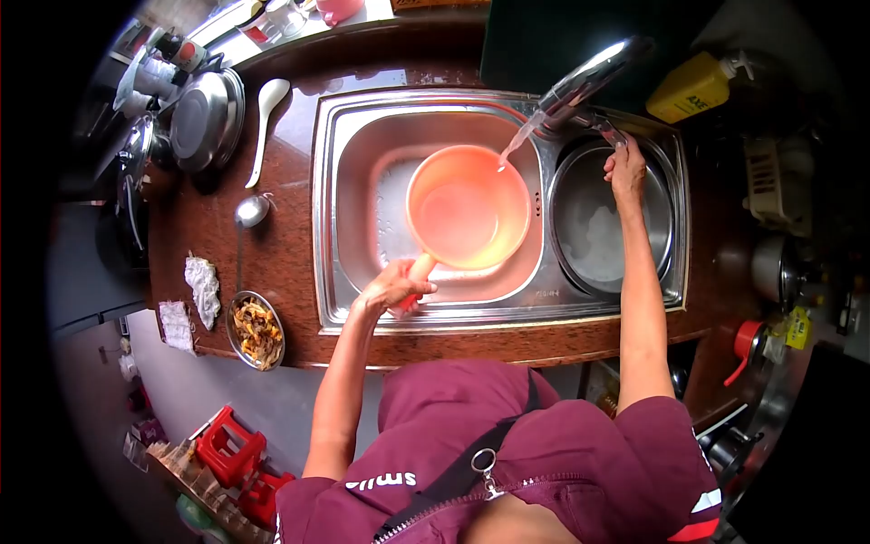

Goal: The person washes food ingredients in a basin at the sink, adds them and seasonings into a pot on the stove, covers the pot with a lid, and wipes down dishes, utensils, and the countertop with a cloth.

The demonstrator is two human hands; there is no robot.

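A shiny brown stone tabletop (294, 240) holds a silver metal sink (367, 163). At the sink's three o'clock sits a wide, round, grey metal pan (571, 208). The round pink-orange plastic dipper (435, 186) is in the sink's bowl, handle (421, 267) toward seven o'clock. A long silver tap (580, 82) is at its one o'clock. The left hand (394, 286) grips the dipper's handle. The right hand (626, 170) curls around the tap's lever (610, 131). Clear water (517, 147) runs into the dipper.

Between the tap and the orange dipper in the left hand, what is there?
A stream of water runs from the tap into the orange dipper; nothing else shows between them. This is visible in the head view.
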